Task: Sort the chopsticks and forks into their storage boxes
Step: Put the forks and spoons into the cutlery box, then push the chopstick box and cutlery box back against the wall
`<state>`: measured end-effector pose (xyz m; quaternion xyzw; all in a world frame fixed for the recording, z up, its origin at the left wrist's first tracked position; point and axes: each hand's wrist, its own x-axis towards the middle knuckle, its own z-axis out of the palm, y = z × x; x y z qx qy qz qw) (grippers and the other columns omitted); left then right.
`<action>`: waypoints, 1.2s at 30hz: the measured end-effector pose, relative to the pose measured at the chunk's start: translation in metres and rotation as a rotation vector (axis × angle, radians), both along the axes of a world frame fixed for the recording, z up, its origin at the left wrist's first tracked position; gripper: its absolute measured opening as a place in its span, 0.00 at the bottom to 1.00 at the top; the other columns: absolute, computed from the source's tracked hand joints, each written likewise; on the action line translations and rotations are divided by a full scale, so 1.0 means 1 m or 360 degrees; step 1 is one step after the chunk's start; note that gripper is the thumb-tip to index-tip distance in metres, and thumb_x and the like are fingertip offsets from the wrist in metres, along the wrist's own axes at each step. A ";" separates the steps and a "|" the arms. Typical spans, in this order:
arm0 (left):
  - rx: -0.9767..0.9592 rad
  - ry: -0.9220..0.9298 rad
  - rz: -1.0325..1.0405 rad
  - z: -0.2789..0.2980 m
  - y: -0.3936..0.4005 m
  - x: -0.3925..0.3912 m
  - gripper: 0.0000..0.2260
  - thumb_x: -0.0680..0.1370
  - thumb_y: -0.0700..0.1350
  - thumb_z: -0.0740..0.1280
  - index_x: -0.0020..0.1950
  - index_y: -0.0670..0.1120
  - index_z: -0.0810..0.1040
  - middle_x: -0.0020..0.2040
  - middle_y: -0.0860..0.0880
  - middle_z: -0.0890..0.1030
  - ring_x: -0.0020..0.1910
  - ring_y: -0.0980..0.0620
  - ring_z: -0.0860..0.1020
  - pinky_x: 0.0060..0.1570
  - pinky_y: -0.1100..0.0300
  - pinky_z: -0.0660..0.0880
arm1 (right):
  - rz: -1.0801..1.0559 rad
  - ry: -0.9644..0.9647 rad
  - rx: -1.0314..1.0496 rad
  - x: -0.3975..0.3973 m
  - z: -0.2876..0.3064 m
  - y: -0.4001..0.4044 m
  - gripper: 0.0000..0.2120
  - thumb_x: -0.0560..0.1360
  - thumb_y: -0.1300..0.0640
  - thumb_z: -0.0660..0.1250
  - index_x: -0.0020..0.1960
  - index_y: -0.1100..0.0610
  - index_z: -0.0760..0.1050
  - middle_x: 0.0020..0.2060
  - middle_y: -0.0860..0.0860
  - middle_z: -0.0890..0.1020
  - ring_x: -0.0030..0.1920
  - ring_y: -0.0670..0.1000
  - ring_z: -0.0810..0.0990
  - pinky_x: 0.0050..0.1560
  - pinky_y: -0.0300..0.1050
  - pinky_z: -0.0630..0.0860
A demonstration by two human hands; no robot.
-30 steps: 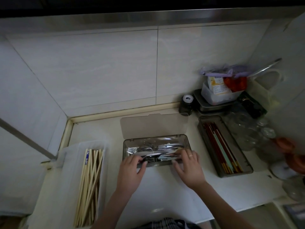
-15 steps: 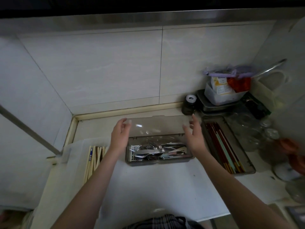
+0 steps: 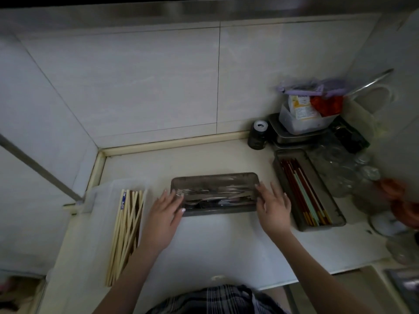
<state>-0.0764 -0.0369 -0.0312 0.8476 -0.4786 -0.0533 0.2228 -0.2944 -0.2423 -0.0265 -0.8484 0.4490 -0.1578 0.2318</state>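
Observation:
A smoky transparent storage box [image 3: 215, 177] lies in the middle of the counter with its lid down; metal forks [image 3: 213, 197] show through the lid. My left hand [image 3: 164, 215] rests with straight fingers on the box's left end. My right hand [image 3: 273, 207] touches its right end, fingers spread. Pale wooden chopsticks [image 3: 125, 230] lie in a clear box [image 3: 97, 196] at the left. Red, green and yellow chopsticks [image 3: 305, 193] fill an open grey box [image 3: 335, 209] at the right.
A dark can [image 3: 258, 134], a metal tray holding a plastic tub of packets [image 3: 301, 118] and several glass jars [image 3: 340, 168] crowd the back right corner. Tiled walls close the back and left. The counter's front edge is near my body.
The fork box's lid, standing open behind the box a second ago, has been swung down shut. Both hands came back from the lid's far edge to the box's ends.

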 end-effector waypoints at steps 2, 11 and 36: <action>0.0168 -0.0026 -0.0068 -0.012 0.004 -0.002 0.32 0.75 0.68 0.39 0.74 0.53 0.52 0.76 0.52 0.50 0.75 0.54 0.46 0.73 0.56 0.48 | 0.0072 0.0229 -0.0063 -0.004 -0.006 0.003 0.22 0.82 0.52 0.49 0.75 0.45 0.56 0.75 0.43 0.58 0.75 0.44 0.44 0.74 0.56 0.38; 0.0189 -0.0254 0.0022 -0.016 -0.009 -0.003 0.21 0.80 0.50 0.56 0.72 0.47 0.65 0.73 0.43 0.65 0.73 0.45 0.59 0.69 0.52 0.56 | -0.0156 0.0408 -0.0377 -0.027 0.012 -0.028 0.25 0.80 0.46 0.46 0.77 0.48 0.50 0.76 0.45 0.53 0.76 0.46 0.42 0.71 0.63 0.32; 0.0129 -0.0190 0.0017 -0.003 -0.023 -0.009 0.21 0.80 0.47 0.59 0.73 0.47 0.63 0.74 0.43 0.63 0.74 0.45 0.57 0.70 0.56 0.51 | -0.0323 0.0988 -0.0328 -0.034 0.027 -0.034 0.27 0.80 0.58 0.56 0.76 0.53 0.54 0.69 0.55 0.65 0.67 0.57 0.65 0.60 0.53 0.71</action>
